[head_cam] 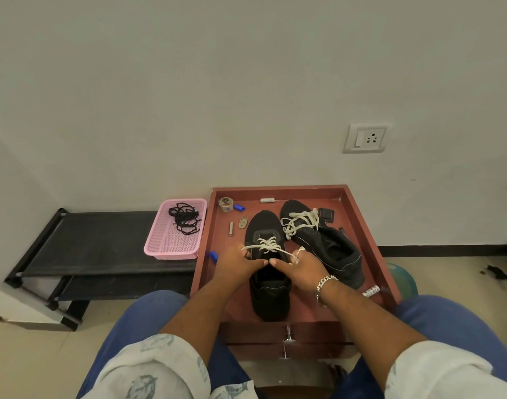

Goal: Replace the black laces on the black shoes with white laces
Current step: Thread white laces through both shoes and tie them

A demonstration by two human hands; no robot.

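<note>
Both hands pinch the white lace (268,246) over the near black shoe (268,272): the left hand (237,262) holds its left end, the right hand (301,266) (a chain bracelet on its wrist) holds the right end, thumbs nearly touching between them. Just beyond the right hand lies the second shoe (327,246), white-laced, on the same red tray (358,214). Well left of the left hand, the black laces (184,218) sit in a pink basket (171,249).

Shoe tongue (271,264) behind both hands (237,262)
</note>
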